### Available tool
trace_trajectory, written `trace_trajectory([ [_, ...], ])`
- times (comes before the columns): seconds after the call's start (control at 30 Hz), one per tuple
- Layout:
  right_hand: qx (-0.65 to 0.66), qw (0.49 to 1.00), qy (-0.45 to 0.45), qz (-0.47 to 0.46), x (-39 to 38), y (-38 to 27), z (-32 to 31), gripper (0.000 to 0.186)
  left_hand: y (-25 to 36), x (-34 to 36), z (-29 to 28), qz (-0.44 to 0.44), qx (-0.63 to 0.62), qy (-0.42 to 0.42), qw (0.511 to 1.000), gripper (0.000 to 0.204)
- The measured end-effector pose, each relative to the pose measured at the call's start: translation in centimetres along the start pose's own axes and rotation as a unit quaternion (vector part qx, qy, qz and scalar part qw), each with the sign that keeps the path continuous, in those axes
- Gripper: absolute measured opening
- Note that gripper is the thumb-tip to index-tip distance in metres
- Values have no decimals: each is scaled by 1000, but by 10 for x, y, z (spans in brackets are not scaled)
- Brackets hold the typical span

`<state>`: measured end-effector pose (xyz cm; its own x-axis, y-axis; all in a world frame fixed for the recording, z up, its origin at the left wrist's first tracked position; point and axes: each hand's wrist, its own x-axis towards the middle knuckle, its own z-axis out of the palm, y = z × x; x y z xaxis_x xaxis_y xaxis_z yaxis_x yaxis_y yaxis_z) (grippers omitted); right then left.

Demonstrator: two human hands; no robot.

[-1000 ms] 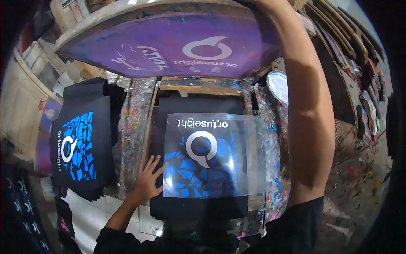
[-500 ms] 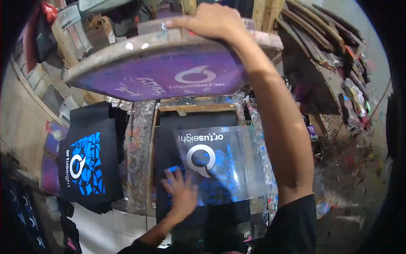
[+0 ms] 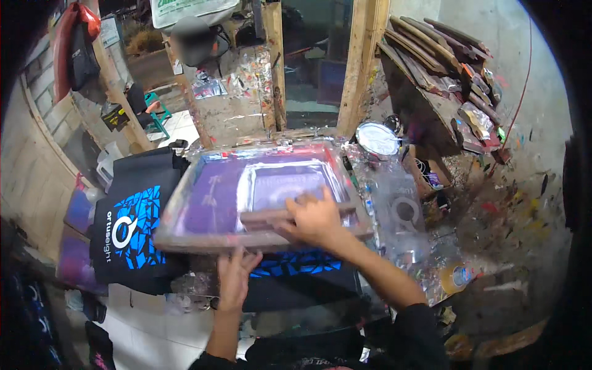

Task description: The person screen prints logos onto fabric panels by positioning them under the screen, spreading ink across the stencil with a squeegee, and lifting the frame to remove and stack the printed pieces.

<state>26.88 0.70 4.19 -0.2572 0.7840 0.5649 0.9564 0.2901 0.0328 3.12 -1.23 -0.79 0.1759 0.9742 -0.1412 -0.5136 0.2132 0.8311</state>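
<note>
A screen printing frame with purple mesh lies low over a black fabric panel, whose blue shard pattern shows below the near edge. My right hand is wrapped round the wooden squeegee on the mesh, beside a band of white ink. At the frame's near edge my left hand has its fingers stretched and spread, the tips close to or touching the wood. To the right of the frame rests a clear film sheet with a round mark on it. The frame hides most of the panel.
Printed black panels are stacked at the left. Behind the frame's right corner stands a tub of white ink. A roll of tape lies at the right. Wooden squeegees are piled against the right wall. A person is beyond the bench.
The frame has come down from its raised tilt over the panel. The clear film has moved off the panel to the right. My right hand has gone from the frame's top edge to the squeegee.
</note>
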Motion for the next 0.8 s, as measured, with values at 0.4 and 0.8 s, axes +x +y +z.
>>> trace_trajectory([
  [0.4,-29,997,-9,-72,-24,43,137,20,-79,-9,-66,-96,53,43,993,44],
  [0.8,-37,997,-68,-30,-12,40,137,29,-64,0,-76,-217,188,21,958,46],
])
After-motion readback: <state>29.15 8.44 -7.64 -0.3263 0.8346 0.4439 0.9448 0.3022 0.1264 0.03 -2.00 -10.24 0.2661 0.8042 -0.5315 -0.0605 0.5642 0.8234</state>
